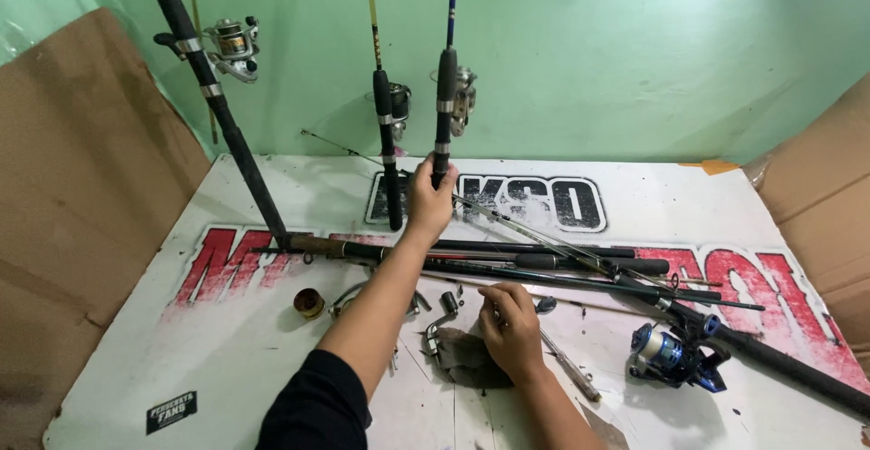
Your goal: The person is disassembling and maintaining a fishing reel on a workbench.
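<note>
My left hand point(430, 198) reaches forward and grips the black handle of an upright fishing rod point(443, 96) that leans on the green wall, a silver reel point(463, 98) beside it. My right hand point(512, 328) rests palm down near the front, fingers on a dark rag point(464, 361) beside small metal reel parts point(439, 323). Whether it pinches anything is hidden. Several black rod sections point(544, 264) lie across the white printed board between the hands.
Two more rods point(217, 106) point(387, 133) with reels stand against the wall at left. A rod with a blue reel point(671, 355) lies at right. A brass ring point(309, 302) sits at left. Cardboard sheets point(82, 187) flank both sides.
</note>
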